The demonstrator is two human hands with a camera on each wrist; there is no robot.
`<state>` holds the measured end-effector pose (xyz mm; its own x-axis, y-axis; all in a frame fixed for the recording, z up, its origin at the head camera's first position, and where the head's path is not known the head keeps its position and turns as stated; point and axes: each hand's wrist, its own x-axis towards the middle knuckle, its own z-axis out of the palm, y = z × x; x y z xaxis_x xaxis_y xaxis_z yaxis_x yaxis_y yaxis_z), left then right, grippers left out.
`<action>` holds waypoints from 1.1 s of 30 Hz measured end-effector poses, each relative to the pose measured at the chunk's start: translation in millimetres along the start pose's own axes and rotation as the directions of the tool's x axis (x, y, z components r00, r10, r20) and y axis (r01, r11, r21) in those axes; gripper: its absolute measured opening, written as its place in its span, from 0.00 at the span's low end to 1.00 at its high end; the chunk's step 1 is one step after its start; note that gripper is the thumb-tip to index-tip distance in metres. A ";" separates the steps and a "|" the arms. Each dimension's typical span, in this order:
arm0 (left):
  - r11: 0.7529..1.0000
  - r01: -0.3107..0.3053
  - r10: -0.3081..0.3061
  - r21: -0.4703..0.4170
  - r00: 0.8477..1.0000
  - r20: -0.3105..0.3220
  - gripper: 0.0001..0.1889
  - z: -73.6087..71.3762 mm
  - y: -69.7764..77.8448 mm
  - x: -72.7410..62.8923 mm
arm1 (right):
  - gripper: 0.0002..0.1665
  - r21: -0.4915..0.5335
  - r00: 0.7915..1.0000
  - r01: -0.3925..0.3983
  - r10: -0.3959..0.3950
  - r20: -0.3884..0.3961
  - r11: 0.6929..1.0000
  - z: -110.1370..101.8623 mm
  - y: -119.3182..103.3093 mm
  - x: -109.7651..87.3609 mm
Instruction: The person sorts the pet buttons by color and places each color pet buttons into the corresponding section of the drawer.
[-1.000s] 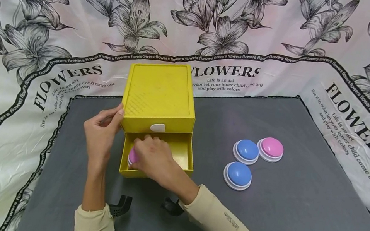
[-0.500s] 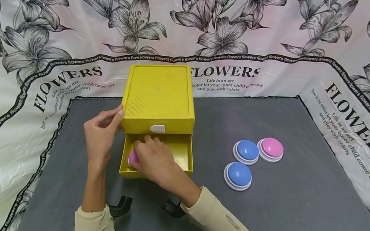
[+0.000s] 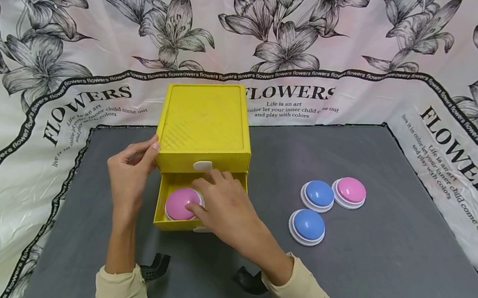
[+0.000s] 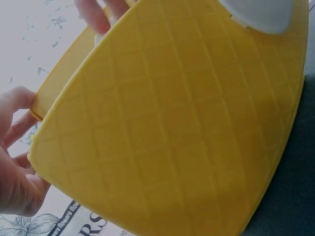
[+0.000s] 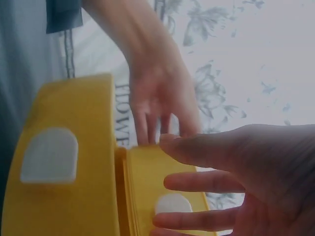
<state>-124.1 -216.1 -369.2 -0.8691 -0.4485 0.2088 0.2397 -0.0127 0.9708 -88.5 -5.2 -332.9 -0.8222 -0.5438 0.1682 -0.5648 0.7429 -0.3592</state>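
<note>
A yellow drawer box [image 3: 206,119] stands on the table with its lower drawer [image 3: 174,227] pulled out. In that drawer's left part lies a pink dome button [image 3: 179,204] on a white base. My left hand [image 3: 129,170] holds the box at its front left edge, thumb and fingers against the corner. Over the drawer's right part is my right hand [image 3: 229,205], fingers spread and holding nothing. Its thumb overlaps the pink dome in the head view; whether it touches cannot be told. The right wrist view shows the right hand [image 5: 266,167] with fairly straight fingers before the box.
To the right on the grey table [image 3: 368,267] lie a blue button [image 3: 318,193], a second blue button [image 3: 308,224] and another pink button [image 3: 351,189]. White cloth with printed flowers [image 3: 289,40] stands behind the table. The upper drawer, with a white tab [image 3: 203,166], is closed.
My right hand has let go of the pink button in the drawer and moved right and slightly up, uncovering it. The left hand has stayed at the box edge.
</note>
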 end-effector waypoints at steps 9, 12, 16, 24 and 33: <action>1.000 0.000 0.000 0.021 1.000 0.001 0.15 -1.0 1.0 -0.5 | 0.19 0.073 0.983 -0.032 0.045 -0.176 0.997 -22.3 41.4 -27.6; 1.000 0.007 -0.007 0.023 1.000 0.005 0.15 -0.4 1.4 -1.0 | 0.18 0.052 0.959 -0.077 0.088 -0.270 0.996 -32.6 60.5 -36.4; 1.000 0.008 -0.008 0.017 1.000 0.002 0.15 0.9 1.1 -1.4 | 0.19 0.052 0.931 -0.142 0.151 -0.333 0.989 -44.8 95.7 -41.8; 1.000 -0.002 0.002 -0.002 1.000 0.003 0.15 2.7 0.7 0.8 | 0.26 0.033 0.915 -0.305 0.303 -0.267 0.952 -51.5 189.5 -48.7; 1.000 0.017 -0.017 0.016 1.000 0.001 0.16 0.9 1.0 -1.8 | 0.39 0.015 0.843 -0.536 0.533 0.070 0.844 -35.9 270.2 -72.5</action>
<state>-122.7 -214.5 -368.5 -0.8737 -0.4470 0.1919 0.2175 -0.0060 0.9760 -184.1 249.0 -409.2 -0.9895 -0.0893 -0.1137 -0.0356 0.9125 -0.4076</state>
